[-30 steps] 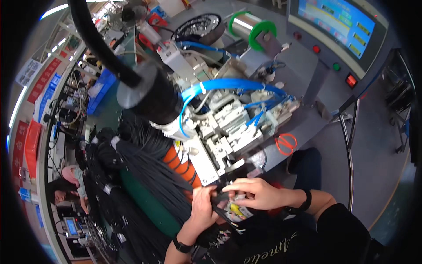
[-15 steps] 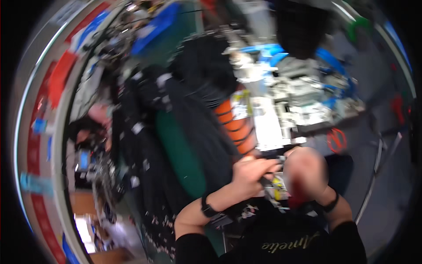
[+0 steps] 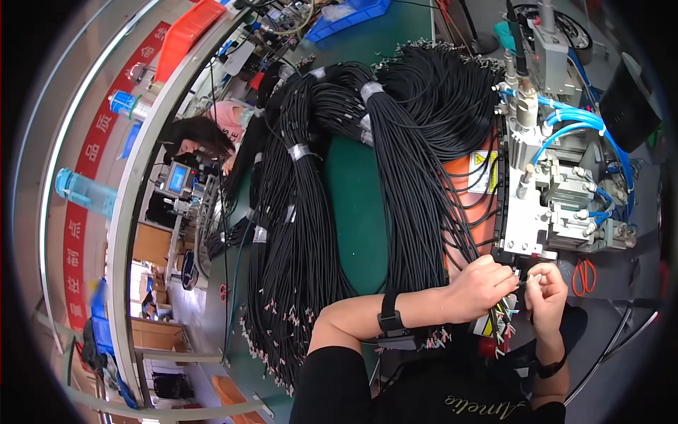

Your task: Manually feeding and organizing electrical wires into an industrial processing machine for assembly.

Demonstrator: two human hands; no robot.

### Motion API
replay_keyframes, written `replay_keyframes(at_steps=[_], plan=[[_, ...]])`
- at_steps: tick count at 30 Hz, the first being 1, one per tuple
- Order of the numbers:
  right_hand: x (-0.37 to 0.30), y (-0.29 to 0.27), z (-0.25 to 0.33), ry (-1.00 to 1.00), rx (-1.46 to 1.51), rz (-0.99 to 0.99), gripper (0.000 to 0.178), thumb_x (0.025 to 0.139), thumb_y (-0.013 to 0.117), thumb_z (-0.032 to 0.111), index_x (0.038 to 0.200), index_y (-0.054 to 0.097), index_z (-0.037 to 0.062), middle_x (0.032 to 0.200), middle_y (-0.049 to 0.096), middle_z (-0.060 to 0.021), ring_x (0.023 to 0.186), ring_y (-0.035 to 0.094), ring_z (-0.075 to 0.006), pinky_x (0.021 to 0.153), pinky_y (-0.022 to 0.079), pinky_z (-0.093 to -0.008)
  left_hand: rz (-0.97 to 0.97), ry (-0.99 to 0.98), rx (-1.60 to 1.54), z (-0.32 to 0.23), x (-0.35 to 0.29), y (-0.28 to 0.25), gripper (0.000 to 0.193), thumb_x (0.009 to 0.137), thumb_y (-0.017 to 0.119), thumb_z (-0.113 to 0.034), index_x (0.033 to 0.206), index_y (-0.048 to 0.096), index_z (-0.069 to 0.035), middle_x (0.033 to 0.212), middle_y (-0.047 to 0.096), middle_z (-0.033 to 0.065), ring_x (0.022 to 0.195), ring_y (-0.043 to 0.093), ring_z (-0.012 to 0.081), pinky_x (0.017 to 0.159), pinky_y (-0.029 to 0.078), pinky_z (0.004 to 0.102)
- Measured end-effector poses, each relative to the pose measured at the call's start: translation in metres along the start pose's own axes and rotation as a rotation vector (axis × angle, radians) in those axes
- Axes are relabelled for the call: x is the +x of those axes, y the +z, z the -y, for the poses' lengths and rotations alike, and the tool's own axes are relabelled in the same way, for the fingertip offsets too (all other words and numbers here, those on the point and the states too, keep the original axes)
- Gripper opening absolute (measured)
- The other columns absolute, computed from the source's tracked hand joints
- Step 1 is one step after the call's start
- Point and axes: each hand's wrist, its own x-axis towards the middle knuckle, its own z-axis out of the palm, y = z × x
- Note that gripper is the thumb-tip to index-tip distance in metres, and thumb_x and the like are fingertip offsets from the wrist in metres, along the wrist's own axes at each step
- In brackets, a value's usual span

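Just in front of the near end of a metal machine (image 3: 524, 212), my two hands almost meet. My left hand (image 3: 480, 290) is closed in a fist, its fingers wrapped round a black cable. My right hand (image 3: 547, 300) pinches at the thin end of that cable, in the small gap between the hands; the very tip is hidden by the fingers. Beneath my left hand hang several coloured wire ends (image 3: 504, 328) of other black cables. A thick bundle of black cables (image 3: 413, 205), wrapped with clear tape, lies left of the machine and runs toward my left hand.
Further left, another taped cable bundle (image 3: 300, 205) lies on the green tabletop (image 3: 353, 212). Blue air hoses (image 3: 575, 116) curve over the machine. Orange-handled scissors (image 3: 583, 277) are beside my right hand. A person in pink (image 3: 229, 116) works beyond the frame at left. A blue tray (image 3: 349, 18) stands at the back.
The view has turned, so the machine and cables appear further right, and the blur is gone. Both hands stay close together at the machine's near end, now pinching at the cable end.
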Motion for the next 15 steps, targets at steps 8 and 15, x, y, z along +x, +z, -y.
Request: replay_keyframes(at_steps=[8, 15], plan=[[-0.002, 0.011, 0.007, 0.013, 0.155, -0.103, 0.015, 0.092, 0.058, -0.004, 0.107, 0.060, -0.0021, 0.078, 0.059, -0.0033, 0.053, 0.051, -0.0070, 0.045, 0.037, -0.0192, 0.001, -0.039, -0.034, 0.000, 0.000, 0.001, 0.037, 0.074, 0.065, -0.005, 0.110, 0.062, 0.000, 0.087, 0.056, 0.0069, 0.072, 0.057, 0.0248, 0.064, 0.042, 0.0365], [-0.003, -0.005, 0.005, 0.208, 0.287, -0.015, 0.012, 0.093, 0.057, 0.001, 0.100, 0.065, -0.0042, 0.084, 0.064, -0.0091, 0.062, 0.059, -0.0134, 0.053, 0.045, -0.0228, 0.053, -0.076, -0.061, 0.000, -0.003, 0.008, 0.027, 0.072, 0.067, -0.005, 0.098, 0.061, -0.004, 0.081, 0.056, 0.0056, 0.072, 0.059, 0.0254, 0.062, 0.041, 0.0366]])
